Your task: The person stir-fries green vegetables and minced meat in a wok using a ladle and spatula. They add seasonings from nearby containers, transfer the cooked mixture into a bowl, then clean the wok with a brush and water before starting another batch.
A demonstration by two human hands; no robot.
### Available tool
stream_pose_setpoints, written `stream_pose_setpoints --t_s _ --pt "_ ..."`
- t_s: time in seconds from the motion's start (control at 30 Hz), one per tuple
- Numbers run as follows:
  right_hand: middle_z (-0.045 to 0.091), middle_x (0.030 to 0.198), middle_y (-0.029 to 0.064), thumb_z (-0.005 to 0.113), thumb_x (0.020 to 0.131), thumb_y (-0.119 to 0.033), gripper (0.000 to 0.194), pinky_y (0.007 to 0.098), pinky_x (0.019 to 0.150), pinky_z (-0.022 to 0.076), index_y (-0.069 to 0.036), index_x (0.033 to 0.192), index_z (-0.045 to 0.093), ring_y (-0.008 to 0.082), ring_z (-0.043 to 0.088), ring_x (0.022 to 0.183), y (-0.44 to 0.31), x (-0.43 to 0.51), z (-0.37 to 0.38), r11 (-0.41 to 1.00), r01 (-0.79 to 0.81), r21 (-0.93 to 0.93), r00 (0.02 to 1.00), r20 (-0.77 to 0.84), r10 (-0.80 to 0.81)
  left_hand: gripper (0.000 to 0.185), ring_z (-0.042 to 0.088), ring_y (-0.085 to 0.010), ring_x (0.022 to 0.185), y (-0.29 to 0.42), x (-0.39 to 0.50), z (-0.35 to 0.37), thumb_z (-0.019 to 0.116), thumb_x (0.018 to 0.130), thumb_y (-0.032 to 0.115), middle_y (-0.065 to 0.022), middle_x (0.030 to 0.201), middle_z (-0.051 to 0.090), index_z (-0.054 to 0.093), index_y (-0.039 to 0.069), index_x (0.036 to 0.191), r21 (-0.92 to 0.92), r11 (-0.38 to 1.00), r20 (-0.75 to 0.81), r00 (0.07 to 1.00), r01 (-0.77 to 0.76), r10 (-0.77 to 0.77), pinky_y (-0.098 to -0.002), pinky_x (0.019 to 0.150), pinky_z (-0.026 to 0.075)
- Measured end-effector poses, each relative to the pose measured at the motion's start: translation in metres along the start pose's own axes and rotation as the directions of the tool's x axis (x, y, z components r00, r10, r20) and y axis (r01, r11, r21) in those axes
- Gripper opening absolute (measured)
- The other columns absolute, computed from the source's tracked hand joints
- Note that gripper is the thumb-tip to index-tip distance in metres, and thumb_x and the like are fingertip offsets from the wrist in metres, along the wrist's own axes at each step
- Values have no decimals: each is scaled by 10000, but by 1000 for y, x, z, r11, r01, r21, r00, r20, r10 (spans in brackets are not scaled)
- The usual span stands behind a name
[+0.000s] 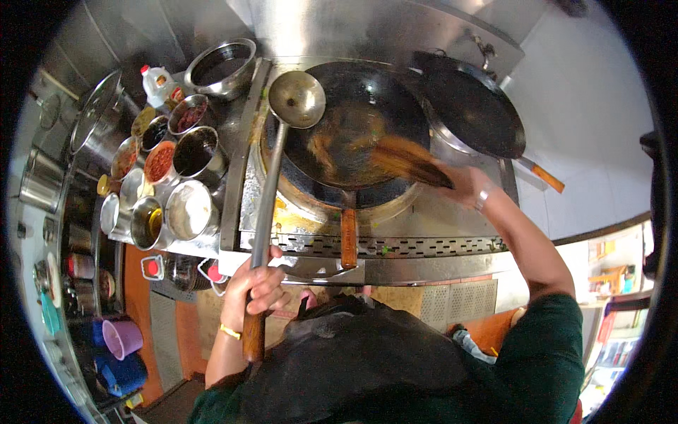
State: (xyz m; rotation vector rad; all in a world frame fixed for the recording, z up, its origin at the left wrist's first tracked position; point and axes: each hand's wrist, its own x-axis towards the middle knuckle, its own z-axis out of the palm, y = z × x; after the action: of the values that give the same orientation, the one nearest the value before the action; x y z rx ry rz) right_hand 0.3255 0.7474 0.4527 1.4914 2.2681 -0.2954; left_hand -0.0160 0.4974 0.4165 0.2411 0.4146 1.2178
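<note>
My left hand (264, 289) is closed around the shaft of a long metal ladle (296, 99), just above its wooden end. The ladle's bowl is raised at the left rim of a dark wok (365, 85) on the range. In my right hand (466, 185) is a brown wok brush (405, 156), blurred, its far end inside the wok. Some brownish liquid or blur shows at the wok's bottom. The wok's wooden handle (348, 238) points towards me and neither hand touches it.
A second wok (471, 111) stands tilted at the right, below a tap (484, 50). At the left are a steel pot (221, 69), a plastic bottle (159, 87) and several seasoning containers, one with white powder (189, 210). A slotted drain strip (402, 246) runs along the range's front.
</note>
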Motion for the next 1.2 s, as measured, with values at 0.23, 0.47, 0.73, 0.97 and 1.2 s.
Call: stream_pose_setpoints --t_s 0.23,0.47,0.73,0.97,1.2 --pt "643 956 162 605 822 -274 615 397 676 496 -175 1360 324 353 614 760 116 -117 161 780 -301 549 891 -129 435 268 352 -10 422 -31 99 23 455 898 125 111 587 373 445 16 1142 -248 949 55 981 194 -186 -201 521 334" --pt "636 916 148 565 843 -291 455 362 713 483 -80 1235 474 268 625 816 105 -62 229 905 -59 420 853 -450 264 295 583 -150 801 -90 156 20 505 925 237 -67 898 580 483 2 1103 796 576 -118 981 186 -154 -244 664 458" --pt "411 590 -48 413 936 -160 180 235 437 339 -113 1051 543 59 399 448 -62 -57 146 -767 -553 325 801 -46 -597 491 554 -206 902 -109 138 -42 610 824 181 -104 1016 563 417 -19 1228 318 910 -450 887 266 -102 -305 790 453" --pt "371 536 -30 454 865 -103 192 237 365 284 -70 1055 462 76 338 367 29 -125 123 -744 -391 541 859 -75 -506 243 358 -15 446 -101 157 17 468 879 98 68 603 387 488 -29 1086 -456 854 -10 959 249 -285 -203 483 340" --pt "466 534 47 505 809 -24 286 254 344 329 -28 1090 447 134 436 370 105 -157 114 -542 60 838 996 -87 -24 128 385 -57 513 -132 163 111 521 872 129 34 640 399 467 60 966 90 981 -287 948 171 -139 -250 532 364"
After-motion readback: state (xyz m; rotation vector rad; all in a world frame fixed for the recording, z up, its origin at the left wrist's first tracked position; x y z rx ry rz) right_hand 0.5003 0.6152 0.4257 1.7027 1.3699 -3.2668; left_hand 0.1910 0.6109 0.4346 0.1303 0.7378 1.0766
